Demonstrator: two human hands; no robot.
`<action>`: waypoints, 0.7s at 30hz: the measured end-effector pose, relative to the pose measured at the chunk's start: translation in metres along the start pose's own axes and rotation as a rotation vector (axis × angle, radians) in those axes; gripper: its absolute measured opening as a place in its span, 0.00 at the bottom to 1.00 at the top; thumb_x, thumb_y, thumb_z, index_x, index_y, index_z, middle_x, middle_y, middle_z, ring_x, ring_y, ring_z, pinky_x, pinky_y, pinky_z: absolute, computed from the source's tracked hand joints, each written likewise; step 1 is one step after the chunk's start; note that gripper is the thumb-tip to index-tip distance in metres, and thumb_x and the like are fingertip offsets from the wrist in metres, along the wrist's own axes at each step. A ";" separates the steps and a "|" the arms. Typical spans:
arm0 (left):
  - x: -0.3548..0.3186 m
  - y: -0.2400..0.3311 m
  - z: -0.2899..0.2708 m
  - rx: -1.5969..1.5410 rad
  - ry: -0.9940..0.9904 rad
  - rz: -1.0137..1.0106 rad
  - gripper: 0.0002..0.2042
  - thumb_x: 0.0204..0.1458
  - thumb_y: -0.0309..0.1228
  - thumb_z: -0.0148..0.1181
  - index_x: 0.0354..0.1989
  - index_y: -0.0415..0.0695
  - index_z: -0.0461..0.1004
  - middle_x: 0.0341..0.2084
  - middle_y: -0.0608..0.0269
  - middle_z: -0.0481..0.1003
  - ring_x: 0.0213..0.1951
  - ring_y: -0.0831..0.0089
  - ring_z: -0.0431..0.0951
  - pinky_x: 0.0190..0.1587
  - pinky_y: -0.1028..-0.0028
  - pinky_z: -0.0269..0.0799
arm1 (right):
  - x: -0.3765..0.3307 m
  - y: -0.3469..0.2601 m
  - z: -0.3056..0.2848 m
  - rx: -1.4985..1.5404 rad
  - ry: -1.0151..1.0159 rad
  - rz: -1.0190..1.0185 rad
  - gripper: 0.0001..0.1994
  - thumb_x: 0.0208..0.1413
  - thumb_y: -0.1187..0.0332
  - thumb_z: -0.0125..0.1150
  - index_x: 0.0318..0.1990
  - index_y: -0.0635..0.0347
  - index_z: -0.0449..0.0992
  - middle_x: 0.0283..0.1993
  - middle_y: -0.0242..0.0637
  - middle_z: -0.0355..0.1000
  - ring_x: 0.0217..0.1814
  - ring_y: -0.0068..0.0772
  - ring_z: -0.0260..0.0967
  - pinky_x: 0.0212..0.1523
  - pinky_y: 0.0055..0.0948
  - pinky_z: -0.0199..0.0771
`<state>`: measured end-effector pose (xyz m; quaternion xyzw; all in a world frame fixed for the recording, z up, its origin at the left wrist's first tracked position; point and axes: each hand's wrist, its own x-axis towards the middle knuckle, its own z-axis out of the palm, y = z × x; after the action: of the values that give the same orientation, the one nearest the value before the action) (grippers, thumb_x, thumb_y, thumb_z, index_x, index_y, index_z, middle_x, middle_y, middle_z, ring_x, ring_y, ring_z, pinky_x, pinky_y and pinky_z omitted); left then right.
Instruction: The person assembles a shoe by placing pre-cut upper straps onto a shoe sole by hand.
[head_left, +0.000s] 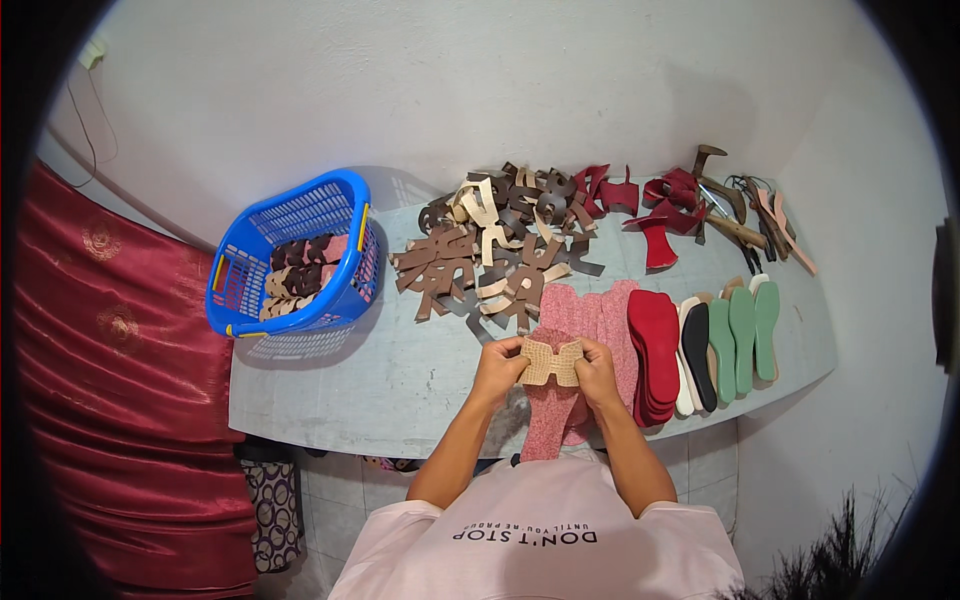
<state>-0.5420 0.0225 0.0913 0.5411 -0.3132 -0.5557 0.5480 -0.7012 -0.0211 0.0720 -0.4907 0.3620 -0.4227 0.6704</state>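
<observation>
Between my two hands a beige woven-textured sandal strap (552, 363) is stretched out flat, its middle notched. Its left end is pinched by my left hand (500, 366), its right end by my right hand (597, 375). Under and behind the strap lie several pink speckled sole pieces (590, 310), one reaching past the table's near edge toward my shirt. Just right of my right hand is a stack of red soles (655, 350). Beyond my hands spreads a heap of brown, black and cream cut straps (510, 240).
On the left stands a blue plastic basket (345, 285) holding finished-looking sandals. Black, white and green soles (740, 330) line the right side. Red straps (660, 240), a hammer (738, 230) and other tools lie at the back right. A red curtain (120, 380) hangs left of the table (340, 390).
</observation>
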 end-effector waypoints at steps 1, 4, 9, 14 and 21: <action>0.002 -0.002 -0.002 0.006 0.005 -0.026 0.10 0.40 0.14 0.47 0.28 0.35 0.74 0.23 0.67 0.74 0.24 0.82 0.72 0.27 0.81 0.66 | 0.001 0.002 -0.001 0.028 -0.025 -0.001 0.13 0.43 0.83 0.40 0.31 0.67 0.74 0.28 0.32 0.71 0.26 0.18 0.67 0.27 0.20 0.68; 0.005 -0.012 -0.009 -0.003 -0.039 0.085 0.12 0.40 0.14 0.44 0.31 0.35 0.74 0.25 0.63 0.75 0.25 0.81 0.74 0.27 0.82 0.68 | 0.002 0.004 0.003 0.075 -0.043 -0.012 0.13 0.43 0.82 0.40 0.32 0.67 0.73 0.28 0.32 0.71 0.26 0.18 0.67 0.27 0.20 0.68; 0.005 -0.013 -0.005 -0.101 -0.065 0.165 0.10 0.40 0.14 0.45 0.29 0.35 0.73 0.24 0.65 0.74 0.25 0.82 0.72 0.27 0.82 0.67 | 0.004 0.013 0.000 0.162 -0.070 0.006 0.14 0.42 0.83 0.38 0.32 0.65 0.72 0.31 0.32 0.71 0.29 0.19 0.68 0.31 0.19 0.68; -0.003 0.009 0.000 -0.012 -0.053 0.085 0.08 0.39 0.14 0.47 0.28 0.36 0.72 0.23 0.66 0.73 0.25 0.82 0.71 0.28 0.81 0.66 | 0.005 0.017 -0.003 0.114 -0.073 0.013 0.16 0.42 0.82 0.38 0.36 0.66 0.73 0.31 0.33 0.72 0.29 0.20 0.69 0.30 0.20 0.69; 0.008 0.000 -0.014 0.006 -0.006 0.179 0.07 0.38 0.13 0.47 0.24 0.38 0.69 0.20 0.69 0.71 0.21 0.84 0.68 0.23 0.82 0.61 | 0.008 0.034 0.008 0.085 -0.032 0.036 0.15 0.46 0.79 0.39 0.38 0.66 0.73 0.32 0.33 0.72 0.28 0.21 0.69 0.30 0.20 0.69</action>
<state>-0.5270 0.0187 0.0867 0.5109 -0.3637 -0.5050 0.5930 -0.6833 -0.0203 0.0408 -0.4618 0.3417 -0.4176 0.7039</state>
